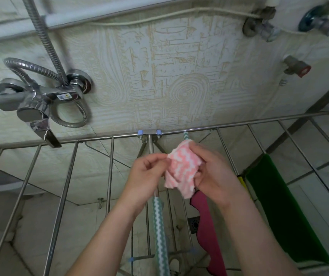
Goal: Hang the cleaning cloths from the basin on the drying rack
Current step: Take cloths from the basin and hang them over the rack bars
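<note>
Pink and white in zigzag stripes, the cleaning cloth [181, 168] sits bunched between our two hands, held up over the middle of the drying rack [107, 172]. Our left grip [149, 172] pinches the cloth's left edge between thumb and fingertips. Our right grip [213, 172] is curled round its right side, with the thumb lying across the top. The cloth touches no rail that we can see, so we judge it is being opened out in the air and is not yet hung.

Just beneath our hands a teal and white zigzag cloth [159, 226] runs along one of the steel rails. Beside it to the right hangs a maroon cloth [207, 228]. Further right a dark green cloth [285, 206] drapes over another rail, with a sliver of something yellow [241, 182] at its left edge; we cannot tell what that is. By our reckoning at least three cloths are already up and the pink one is next.

What remains we cannot count, because the basin is out of view. Spreading the pink cloth flat and laying it over a rail is the step left here, and the rails left of the centre post look like the place for it. Beyond the rack, a chrome shower mixer [36, 102] juts from the patterned wall.
</note>
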{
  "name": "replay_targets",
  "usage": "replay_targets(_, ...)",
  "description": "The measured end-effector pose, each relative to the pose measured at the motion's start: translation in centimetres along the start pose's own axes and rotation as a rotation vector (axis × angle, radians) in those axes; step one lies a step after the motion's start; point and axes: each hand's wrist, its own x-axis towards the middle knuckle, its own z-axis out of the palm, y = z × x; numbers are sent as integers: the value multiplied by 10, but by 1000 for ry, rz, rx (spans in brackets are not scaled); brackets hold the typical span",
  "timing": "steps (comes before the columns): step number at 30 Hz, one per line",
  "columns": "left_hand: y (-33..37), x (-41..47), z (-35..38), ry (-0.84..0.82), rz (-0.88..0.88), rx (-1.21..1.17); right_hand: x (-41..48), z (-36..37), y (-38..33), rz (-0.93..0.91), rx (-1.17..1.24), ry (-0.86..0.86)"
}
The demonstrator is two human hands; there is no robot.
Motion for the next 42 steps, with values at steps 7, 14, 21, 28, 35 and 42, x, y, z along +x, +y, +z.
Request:
replay_targets(7,20,8,-29,9,37,72,-8,-9,-20,-234,-694,55)
replay_targets(14,31,21,-52,124,234,401,4,-10,-21,-394,-1101,77)
replay_targets(21,50,8,-84,-235,57,461,1,-16,-35,-264,-919,-144)
replay_targets(28,40,23,-93,-21,129,175,35,-9,-27,-167,-599,-48)
replay_targets(35,-58,93,-88,320,-131,438,129,-22,30,-71,-1046,326)
replay_targets(42,-68,119,-84,421,-130,511,149,-10,42,-192,-1133,416)
